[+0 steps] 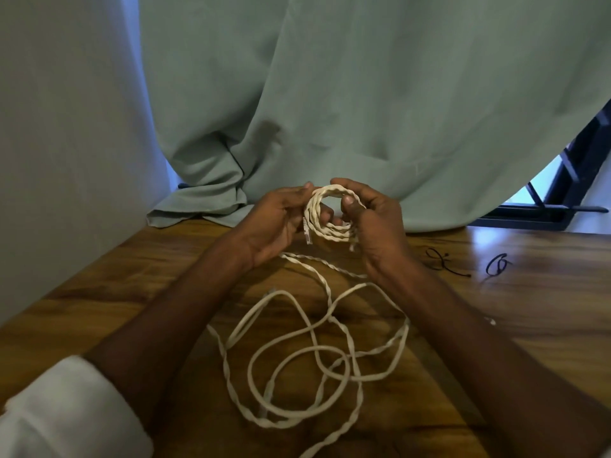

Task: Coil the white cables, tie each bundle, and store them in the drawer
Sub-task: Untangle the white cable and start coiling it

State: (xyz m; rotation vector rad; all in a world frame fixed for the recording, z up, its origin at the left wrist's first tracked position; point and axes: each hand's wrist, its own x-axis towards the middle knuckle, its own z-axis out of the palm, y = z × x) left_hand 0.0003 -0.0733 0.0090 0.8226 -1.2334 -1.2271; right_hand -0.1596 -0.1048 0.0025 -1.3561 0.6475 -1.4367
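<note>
You are holding a small coil of twisted white cable up above the brown wooden table, your left hand pinching its left side and your right hand curling around its right side. The rest of the white cable is lying in loose, crossing loops on the table below your wrists. Those crossings are risking a snag as you are drawing more in, and a jerk could be springing the coil apart. The two black ties are lying to your right, well apart from the coil, so reaching for one is meaning a one-handed hold
</note>
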